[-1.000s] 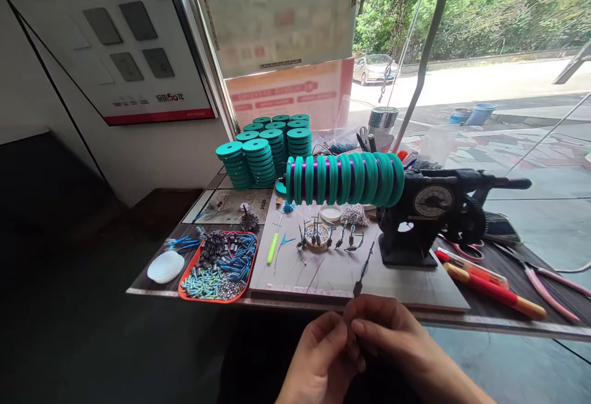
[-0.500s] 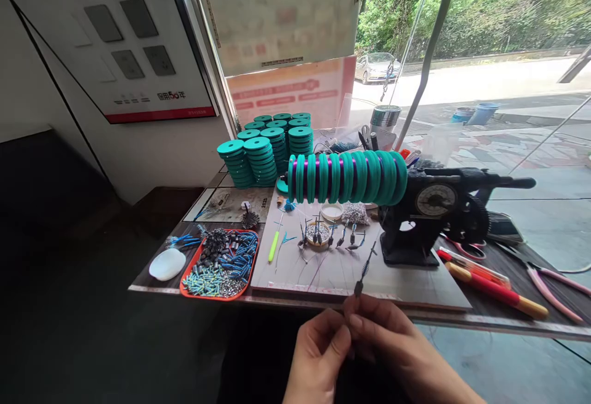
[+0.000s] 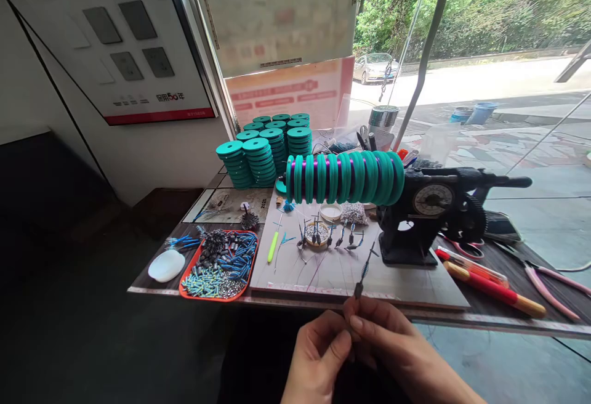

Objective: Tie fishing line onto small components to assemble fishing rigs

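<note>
My right hand (image 3: 392,342) pinches the lower end of a small fishing-line rig (image 3: 362,278). The rig stands upright from the fingertips, with a dark sinker-like piece at the bottom and a bluish twisted part above. Against it, my left hand (image 3: 318,355) is closed in a pinch; what it grips is hidden between the fingers. Just beyond the hands is a pale board (image 3: 295,278) with several similar rigs (image 3: 341,236) lined up. Above the board, teal foam spools (image 3: 344,177) sit in a row on a black hand-cranked winder (image 3: 431,204) with a dial.
To the left, a red-rimmed tray (image 3: 184,287) holds sorted small parts beside a white lid (image 3: 166,265). Stacked teal spools (image 3: 258,161) stand behind. A green-handled needle tool (image 3: 274,245) lies on the board. Pink-handled pliers (image 3: 547,287) and a red-handled tool (image 3: 496,290) lie at right.
The view has shifted very slightly. Both hands hold nearly the same pose, with the rig still upright at the fingertips.
</note>
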A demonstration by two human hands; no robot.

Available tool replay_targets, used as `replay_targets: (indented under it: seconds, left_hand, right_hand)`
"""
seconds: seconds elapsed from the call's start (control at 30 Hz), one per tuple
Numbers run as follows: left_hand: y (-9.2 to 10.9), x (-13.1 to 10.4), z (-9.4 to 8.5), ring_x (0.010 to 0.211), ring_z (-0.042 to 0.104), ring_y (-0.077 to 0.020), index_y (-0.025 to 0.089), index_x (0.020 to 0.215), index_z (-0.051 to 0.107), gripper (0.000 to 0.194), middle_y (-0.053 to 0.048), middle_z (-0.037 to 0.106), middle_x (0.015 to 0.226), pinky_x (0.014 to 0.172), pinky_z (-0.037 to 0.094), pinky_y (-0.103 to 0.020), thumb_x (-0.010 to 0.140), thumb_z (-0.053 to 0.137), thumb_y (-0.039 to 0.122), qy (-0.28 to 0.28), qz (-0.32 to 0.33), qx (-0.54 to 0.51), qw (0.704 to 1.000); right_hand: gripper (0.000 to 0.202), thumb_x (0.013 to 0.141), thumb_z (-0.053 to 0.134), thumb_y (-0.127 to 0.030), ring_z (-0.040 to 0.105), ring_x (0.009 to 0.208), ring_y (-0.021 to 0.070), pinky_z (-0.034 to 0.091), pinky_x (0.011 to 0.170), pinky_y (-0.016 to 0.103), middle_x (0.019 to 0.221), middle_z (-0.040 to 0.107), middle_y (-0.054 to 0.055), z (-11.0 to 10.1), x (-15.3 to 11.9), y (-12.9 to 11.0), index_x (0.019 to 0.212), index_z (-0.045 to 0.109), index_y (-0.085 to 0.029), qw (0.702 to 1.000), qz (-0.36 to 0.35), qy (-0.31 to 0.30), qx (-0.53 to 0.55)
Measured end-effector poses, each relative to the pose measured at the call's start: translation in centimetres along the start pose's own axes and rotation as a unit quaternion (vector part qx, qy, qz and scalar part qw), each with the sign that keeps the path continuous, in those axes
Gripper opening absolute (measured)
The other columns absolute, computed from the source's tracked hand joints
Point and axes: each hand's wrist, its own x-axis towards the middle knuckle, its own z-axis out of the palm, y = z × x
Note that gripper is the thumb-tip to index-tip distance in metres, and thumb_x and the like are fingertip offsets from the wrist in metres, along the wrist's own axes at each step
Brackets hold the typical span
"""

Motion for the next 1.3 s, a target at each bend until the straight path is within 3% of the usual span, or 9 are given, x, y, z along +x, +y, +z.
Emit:
replay_targets:
  seconds: [0.2, 0.4, 0.6, 0.7, 0.77, 0.9, 0.97, 1.17, 1.3]
  left_hand:
    - [0.1, 0.1, 0.5, 0.058, 0.048, -0.0132, 0.014, 0.058, 0.064, 0.028, 0.0, 0.053, 0.056, 0.061, 0.035, -0.026, 0.068, 0.074, 0.039, -0.004, 0.008, -0.061, 0.998]
    - [0.5, -0.1, 0.9, 0.055, 0.045, -0.0113, 0.014, 0.056, 0.064, 0.027, 0.001, 0.051, 0.053, 0.061, 0.037, -0.025, 0.063, 0.078, 0.035, 0.009, -0.02, -0.104, 0.994]
    - [0.9, -0.2, 0.7, 0.061, 0.046, -0.0132, 0.013, 0.054, 0.063, 0.031, 0.0, 0.05, 0.054, 0.063, 0.035, -0.025, 0.062, 0.078, 0.039, 0.024, -0.008, -0.032, 0.999]
    - [0.7, 0.0, 0.1, 0.059, 0.041, -0.0124, 0.015, 0.053, 0.061, 0.033, 0.002, 0.047, 0.054, 0.061, 0.033, -0.024, 0.064, 0.076, 0.042, 0.021, 0.019, 0.008, 1.0]
    - [0.8, 0.0, -0.2, 0.058, 0.039, -0.0115, 0.015, 0.057, 0.064, 0.031, 0.002, 0.047, 0.055, 0.059, 0.031, -0.024, 0.065, 0.076, 0.043, 0.03, 0.027, 0.034, 0.999]
    - [1.2, 0.0, -0.3, 0.061, 0.042, -0.0123, 0.016, 0.063, 0.069, 0.026, 0.0, 0.051, 0.063, 0.061, 0.032, -0.024, 0.066, 0.076, 0.041, 0.025, 0.019, 0.053, 0.998]
    - [1.3, 0.0, -0.2, 0.059, 0.042, -0.012, 0.016, 0.062, 0.07, 0.025, 0.0, 0.05, 0.062, 0.059, 0.032, -0.024, 0.065, 0.076, 0.04, 0.011, 0.021, 0.047, 0.999]
    - [1.8, -0.5, 0.7, 0.058, 0.041, -0.0107, 0.016, 0.06, 0.07, 0.024, 0.001, 0.05, 0.062, 0.057, 0.031, -0.024, 0.063, 0.078, 0.039, 0.038, 0.023, 0.03, 0.999]
    - [2.2, -0.5, 0.7, 0.059, 0.041, -0.0113, 0.016, 0.061, 0.069, 0.022, 0.001, 0.049, 0.063, 0.06, 0.032, -0.024, 0.065, 0.077, 0.037, 0.023, 0.012, 0.031, 0.999]
  right_hand:
    - [0.026, 0.075, 0.07, -0.038, 0.04, 0.053, 0.0054, 0.029, 0.051, 0.017, 0.058, 0.051, -0.004, 0.0, -0.2, -0.3, 0.071, 0.059, -0.015, 0.999, -0.019, -0.019, -0.034]
    - [0.026, 0.075, 0.069, -0.037, 0.05, 0.058, 0.0107, 0.033, 0.054, 0.021, 0.063, 0.059, -0.001, -0.7, -0.5, -0.6, 0.091, 0.063, -0.017, 0.997, -0.038, -0.033, -0.054]
    - [0.027, 0.072, 0.07, -0.041, 0.046, 0.054, 0.0096, 0.031, 0.051, 0.022, 0.056, 0.055, -0.002, 0.1, 0.0, -0.9, 0.071, 0.061, -0.016, 0.991, -0.068, -0.024, -0.116]
    - [0.025, 0.076, 0.066, -0.042, 0.05, 0.059, 0.0121, 0.037, 0.054, 0.023, 0.063, 0.057, -0.001, 0.1, -0.8, -0.8, 0.079, 0.062, -0.018, 0.974, -0.126, 0.012, -0.188]
    - [0.022, 0.077, 0.064, -0.041, 0.052, 0.061, 0.0144, 0.039, 0.055, 0.025, 0.067, 0.059, 0.0, -0.9, -2.0, -0.8, 0.086, 0.064, -0.021, 0.931, -0.208, 0.094, -0.285]
    - [0.008, 0.081, 0.06, -0.032, 0.054, 0.065, 0.018, 0.04, 0.062, 0.029, 0.073, 0.061, 0.002, -4.7, -4.3, -1.8, 0.08, 0.062, -0.025, 0.748, -0.348, 0.327, -0.461]
    - [0.012, 0.083, 0.056, -0.034, 0.056, 0.079, 0.0224, 0.04, 0.071, 0.033, 0.081, 0.063, 0.005, -6.7, -4.4, -2.7, 0.083, 0.063, -0.024, 0.696, -0.351, 0.37, -0.505]
    - [0.022, 0.081, 0.055, -0.042, 0.055, 0.075, 0.026, 0.037, 0.072, 0.04, 0.07, 0.062, 0.003, -8.2, -2.8, -3.8, 0.074, 0.066, -0.025, 0.674, -0.307, 0.356, -0.57]
    - [0.006, 0.082, 0.059, -0.027, 0.057, 0.074, 0.0233, 0.041, 0.071, 0.037, 0.075, 0.066, 0.004, -6.5, -4.9, -1.9, 0.083, 0.065, -0.025, 0.646, -0.389, 0.358, -0.551]
